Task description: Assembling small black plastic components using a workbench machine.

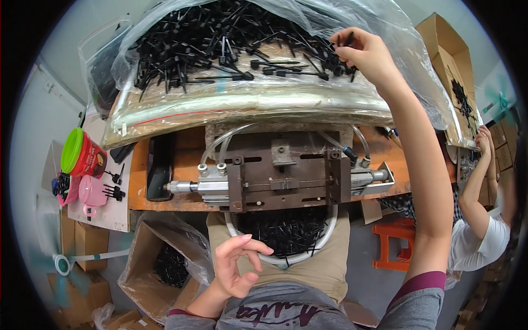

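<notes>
Up at the far right of a plastic-lined tray, my right hand (360, 55) pinches a small black plastic piece (348, 38) with a thin stem. Around its fingertips lies a heap of such black pieces (181, 47), each with a blocky end. My left hand (239, 264) hovers over my lap, fingers apart and holding nothing. Just beyond it, a white-rimmed container (325, 242) between my legs is full of black pieces. In front of me a dark metal fixture (283, 165) is flanked by air cylinders (213, 186) with clear hoses.
A black phone-like slab (159, 173) lies on the orange bench (140, 190). Left of it stand a red tub with a green rim (82, 153) and a pink cup (92, 191). An open lined carton (137, 275) is at lower left. A co-worker (478, 242) sits at right, near an orange stool (379, 247).
</notes>
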{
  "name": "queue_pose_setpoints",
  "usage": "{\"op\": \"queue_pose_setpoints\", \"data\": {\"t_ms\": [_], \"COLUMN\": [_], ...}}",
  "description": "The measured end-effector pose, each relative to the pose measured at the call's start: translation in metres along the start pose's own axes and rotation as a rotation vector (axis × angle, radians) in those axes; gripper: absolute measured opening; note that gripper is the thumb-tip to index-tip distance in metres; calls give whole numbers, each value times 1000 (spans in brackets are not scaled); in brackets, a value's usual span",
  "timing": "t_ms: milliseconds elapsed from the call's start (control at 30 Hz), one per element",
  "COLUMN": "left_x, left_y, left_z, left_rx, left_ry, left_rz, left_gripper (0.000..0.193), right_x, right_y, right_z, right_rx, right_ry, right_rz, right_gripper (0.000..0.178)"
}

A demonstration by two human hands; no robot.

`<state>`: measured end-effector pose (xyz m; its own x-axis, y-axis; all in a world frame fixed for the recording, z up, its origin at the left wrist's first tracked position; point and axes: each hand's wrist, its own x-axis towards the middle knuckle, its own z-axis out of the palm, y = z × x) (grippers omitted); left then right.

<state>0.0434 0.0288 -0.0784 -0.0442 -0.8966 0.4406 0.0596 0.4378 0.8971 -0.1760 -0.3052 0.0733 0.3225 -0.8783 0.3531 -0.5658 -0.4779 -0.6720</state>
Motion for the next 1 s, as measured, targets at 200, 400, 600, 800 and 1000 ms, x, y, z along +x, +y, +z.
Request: {"op": "queue_pose_setpoints", "data": {"t_ms": [200, 400, 600, 800, 1000], "left_x": [4, 0, 8, 13, 37], "left_y": [0, -8, -4, -1, 2], "left_z": [14, 24, 36, 42, 41], "left_rx": [2, 82, 165, 284, 119], "left_ry": [20, 167, 117, 152, 226], "left_rz": [-25, -54, -73, -35, -107], "left_gripper": [74, 73, 68, 57, 88], "right_x": [5, -1, -21, -55, -144], "right_y": [21, 6, 19, 0, -46], "right_z": [-12, 8, 20, 19, 26], "right_rx": [-90, 265, 185, 473, 970], "right_ry": [301, 459, 524, 505, -127], "right_rz": [-283, -152, -254, -177, -19], "right_gripper": [18, 7, 13, 11, 9]}}
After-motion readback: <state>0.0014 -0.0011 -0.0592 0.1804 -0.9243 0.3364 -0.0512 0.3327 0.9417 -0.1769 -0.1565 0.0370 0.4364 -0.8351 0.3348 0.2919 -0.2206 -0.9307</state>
